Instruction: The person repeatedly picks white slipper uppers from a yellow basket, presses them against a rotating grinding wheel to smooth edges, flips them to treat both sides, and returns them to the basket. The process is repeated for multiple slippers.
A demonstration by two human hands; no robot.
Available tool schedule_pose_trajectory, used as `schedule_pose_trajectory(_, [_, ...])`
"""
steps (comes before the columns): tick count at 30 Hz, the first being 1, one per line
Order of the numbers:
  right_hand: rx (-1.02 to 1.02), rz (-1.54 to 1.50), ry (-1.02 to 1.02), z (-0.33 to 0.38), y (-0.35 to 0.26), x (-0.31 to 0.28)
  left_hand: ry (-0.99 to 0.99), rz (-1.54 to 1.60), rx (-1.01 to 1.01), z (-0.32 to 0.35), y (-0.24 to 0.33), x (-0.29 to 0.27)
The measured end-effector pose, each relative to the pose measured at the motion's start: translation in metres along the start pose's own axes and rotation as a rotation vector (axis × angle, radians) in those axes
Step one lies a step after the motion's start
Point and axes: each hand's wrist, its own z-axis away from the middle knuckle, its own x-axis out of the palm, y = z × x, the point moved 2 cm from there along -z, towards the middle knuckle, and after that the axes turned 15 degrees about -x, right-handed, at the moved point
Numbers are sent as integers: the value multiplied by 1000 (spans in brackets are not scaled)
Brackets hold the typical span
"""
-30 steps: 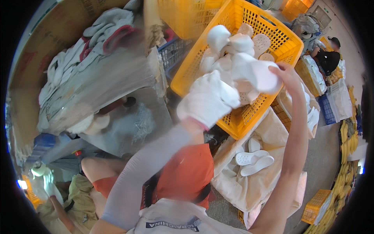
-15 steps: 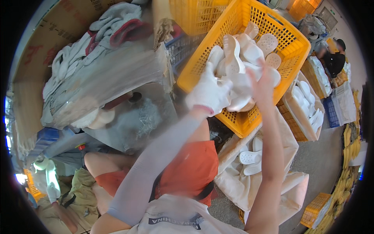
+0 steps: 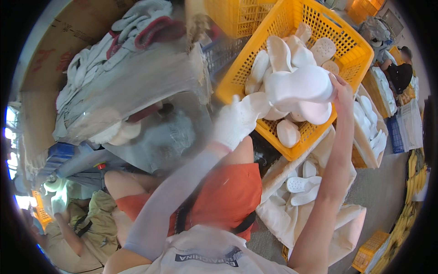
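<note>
White foam shoe sole (image 3: 299,84), thick, smooth and matte, held above the yellow mesh crate (image 3: 346,43) full of similar soles. Right hand (image 3: 342,91) fingers grip its far end; gloved left hand (image 3: 237,119) fingers close on the near end. More soles (image 3: 303,189) lie on a white sack below.

— How are the hands placed?
— Both arms reach up and forward. The gloved left hand (image 3: 238,119) is curled closed; the bare right hand (image 3: 341,89) grips with fingers wrapped.
</note>
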Motion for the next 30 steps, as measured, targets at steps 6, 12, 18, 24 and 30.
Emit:
schedule_pose_trajectory(6, [-265, 514, -354, 68, 13, 52, 539, 359, 354, 28, 51, -10])
schedule_pose_trajectory(12, [-17, -395, 326, -10, 37, -61, 533, 260, 515, 43, 23, -6])
schedule_pose_trajectory(18, [-522, -110, 351, 97, -18, -26, -109, 376, 529, 45, 38, 0])
schedule_pose_trajectory(24, [-1261, 917, -482, 270, -76, 105, -931, 1925, 56, 40, 14, -27])
schedule_pose_trajectory(30, [-508, 527, -194, 350, -51, 128, -428, 1759, -11, 140, -103, 38])
